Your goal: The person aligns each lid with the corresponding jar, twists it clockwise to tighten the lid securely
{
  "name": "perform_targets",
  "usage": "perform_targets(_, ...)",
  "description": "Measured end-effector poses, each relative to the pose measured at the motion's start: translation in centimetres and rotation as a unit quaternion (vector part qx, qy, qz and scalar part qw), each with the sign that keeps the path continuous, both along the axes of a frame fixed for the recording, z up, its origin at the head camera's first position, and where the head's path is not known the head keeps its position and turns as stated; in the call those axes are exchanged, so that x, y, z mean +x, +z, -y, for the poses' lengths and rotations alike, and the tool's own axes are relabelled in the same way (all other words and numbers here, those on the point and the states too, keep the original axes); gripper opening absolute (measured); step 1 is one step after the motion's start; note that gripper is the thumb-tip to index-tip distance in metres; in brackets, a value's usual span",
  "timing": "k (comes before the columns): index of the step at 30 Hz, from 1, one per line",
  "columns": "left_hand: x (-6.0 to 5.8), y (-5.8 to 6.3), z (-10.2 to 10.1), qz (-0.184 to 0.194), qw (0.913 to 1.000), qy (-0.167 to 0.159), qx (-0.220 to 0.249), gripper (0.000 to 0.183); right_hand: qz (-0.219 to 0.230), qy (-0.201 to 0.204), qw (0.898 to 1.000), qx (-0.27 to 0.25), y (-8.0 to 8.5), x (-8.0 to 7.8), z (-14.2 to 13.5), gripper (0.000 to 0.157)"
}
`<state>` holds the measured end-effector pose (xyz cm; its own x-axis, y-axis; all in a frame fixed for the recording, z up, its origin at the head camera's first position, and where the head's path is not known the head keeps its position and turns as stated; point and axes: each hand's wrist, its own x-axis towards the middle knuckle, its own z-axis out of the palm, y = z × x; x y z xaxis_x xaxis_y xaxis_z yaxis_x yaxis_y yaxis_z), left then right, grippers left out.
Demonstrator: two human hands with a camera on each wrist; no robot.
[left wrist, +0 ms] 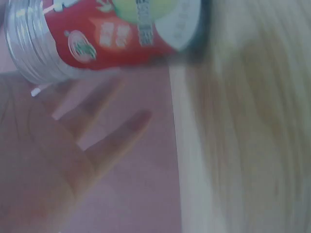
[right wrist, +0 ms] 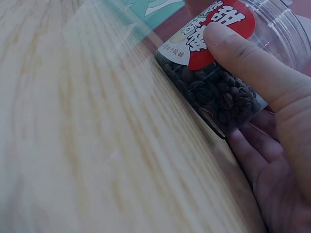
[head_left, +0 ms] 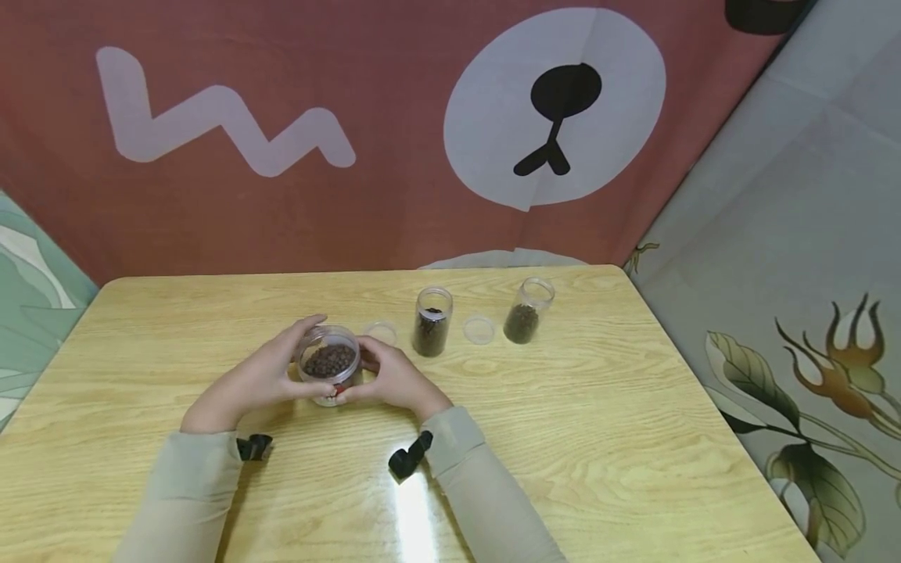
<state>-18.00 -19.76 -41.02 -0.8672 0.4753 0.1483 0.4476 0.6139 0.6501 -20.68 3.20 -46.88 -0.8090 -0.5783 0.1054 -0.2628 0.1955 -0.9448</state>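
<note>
Between left hand (head_left: 260, 383) and right hand (head_left: 396, 379), left of centre over worktop (head_left: 598, 438), lidless jar (right wrist: 221, 80) of dark beans (head_left: 329, 360) is being held roughly upright, fingers (head_left: 304, 324) of both gripping opposite sides, neither nearer.

1. Left wrist view, upper left: small Chinese characters (left wrist: 115, 35) and a round emblem (left wrist: 82, 46) are printed on the red label (left wrist: 73, 24) of the jar (left wrist: 33, 39), blurred.
2. Right wrist view, upper right: large characters (right wrist: 227, 15), partly covered, cannot be read surely.
</note>
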Motion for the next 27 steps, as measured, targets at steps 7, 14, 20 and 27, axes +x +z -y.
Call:
perform_targets(7, -0.3, -0.9, -0.9, -0.041, 0.9985, -0.035, 0.003, 0.051, -0.002, 0.003, 1.0, 0.003, -0.1, 0.0, 0.0, 0.083)
perform_targets(14, -0.6, -1.8, -1.5, -0.051, 0.997, -0.037, 0.045, 0.051, -0.004, 0.004, 1.0, -0.001, -0.1, -0.2, -0.1, 0.08)
perform_targets(20, -0.9, -1.5, -1.6, -0.011, 0.9964, -0.045, 0.071, 0.051, -0.007, -0.006, 1.0, 0.006, 0.0, -0.2, -0.2, 0.08)
perform_targets(27, -0.5, -1.7, -1.4, -0.007, 0.997, -0.029, 0.071, 0.072, -0.005, 0.001, 1.0, -0.003, -0.1, -0.2, 0.0, 0.08)
